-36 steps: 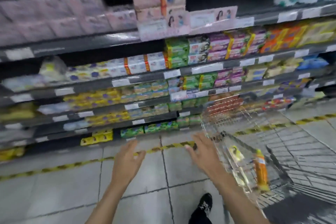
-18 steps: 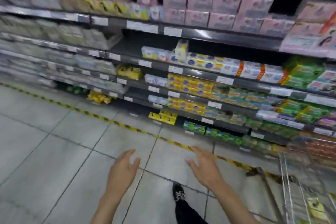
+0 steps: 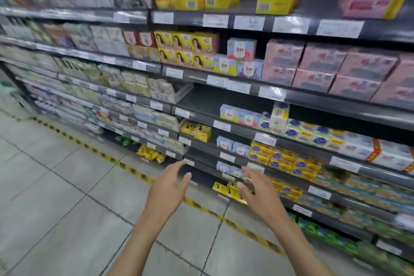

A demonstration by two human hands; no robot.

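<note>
Yellow boxes (image 3: 224, 189) nearer than before, left hand (image 3: 167, 192) and right hand (image 3: 257, 195) loose-fingered, empty.

Dark grey shelves (image 3: 324, 100) carried rows of boxed goods, pink packs (image 3: 324, 69) on an upper tier and yellow boxes (image 3: 228, 191) lowest, above a tiled floor (image 3: 56, 197) crossed by striped tape (image 3: 134, 172).

A shop aisle: long grey metal shelves (image 3: 313, 98) stacked with small colourful boxed goods, white price labels (image 3: 216, 20) along their edges, grey tiled floor (image 3: 56, 197).
</note>
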